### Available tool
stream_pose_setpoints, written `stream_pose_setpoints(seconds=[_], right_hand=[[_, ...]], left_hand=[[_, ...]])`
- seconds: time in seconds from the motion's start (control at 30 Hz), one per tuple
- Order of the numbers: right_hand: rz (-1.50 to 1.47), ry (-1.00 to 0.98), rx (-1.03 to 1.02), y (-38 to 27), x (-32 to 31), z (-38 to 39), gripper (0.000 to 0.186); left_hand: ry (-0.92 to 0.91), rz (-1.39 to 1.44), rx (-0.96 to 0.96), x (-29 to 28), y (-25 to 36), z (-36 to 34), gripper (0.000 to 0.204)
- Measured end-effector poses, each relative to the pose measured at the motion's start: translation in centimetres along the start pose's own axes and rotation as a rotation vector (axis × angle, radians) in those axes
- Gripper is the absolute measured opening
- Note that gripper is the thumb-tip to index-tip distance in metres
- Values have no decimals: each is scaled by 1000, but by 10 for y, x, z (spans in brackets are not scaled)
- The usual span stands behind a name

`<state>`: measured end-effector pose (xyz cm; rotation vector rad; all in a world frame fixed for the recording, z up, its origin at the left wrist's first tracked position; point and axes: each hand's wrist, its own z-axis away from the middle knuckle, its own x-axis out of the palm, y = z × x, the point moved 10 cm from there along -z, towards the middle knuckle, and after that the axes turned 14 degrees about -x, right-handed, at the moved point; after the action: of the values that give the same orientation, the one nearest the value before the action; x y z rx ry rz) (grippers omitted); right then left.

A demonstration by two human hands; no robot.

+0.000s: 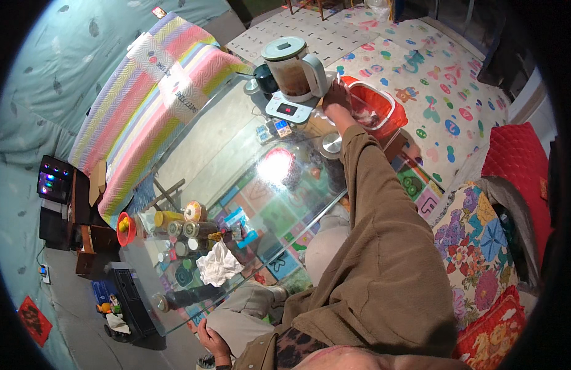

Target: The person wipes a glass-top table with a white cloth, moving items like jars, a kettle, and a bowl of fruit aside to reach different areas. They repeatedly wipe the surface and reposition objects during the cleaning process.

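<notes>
My right hand (337, 98) reaches across the glass table (205, 135), fingers closed beside the handle of an electric kettle (293, 74); what they hold is unclear. The kettle has a pale lid and brown contents and sits on its white base (285, 110). A dark cup (266, 79) stands left of it; a red basket (375, 108) with a white rim is right of my hand. A steel round lid or disc (331, 143) lies below it. My left hand (213, 339) is low beside my leg, fingers loosely apart, with nothing visible in it.
Several jars (192, 229), a crumpled white tissue (217, 264) and a red bowl (126, 229) crowd the table's left end. A striped padded cover (156, 105) is beyond. A floral cushion (473, 253) is at right. A patterned mat (433, 86) covers the far floor.
</notes>
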<state>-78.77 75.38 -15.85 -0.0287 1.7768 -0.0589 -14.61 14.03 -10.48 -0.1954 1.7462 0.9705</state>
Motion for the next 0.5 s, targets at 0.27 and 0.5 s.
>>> stream_pose_setpoints(seconds=[0.27,0.5], right_hand=[[-138,31,35,20,4,18,54],[-78,32,78,50,-3,74,57]], left_hand=[[26,-24,-8,-2,-7,2,37],[11,31,-4,-2,-23,3,35]])
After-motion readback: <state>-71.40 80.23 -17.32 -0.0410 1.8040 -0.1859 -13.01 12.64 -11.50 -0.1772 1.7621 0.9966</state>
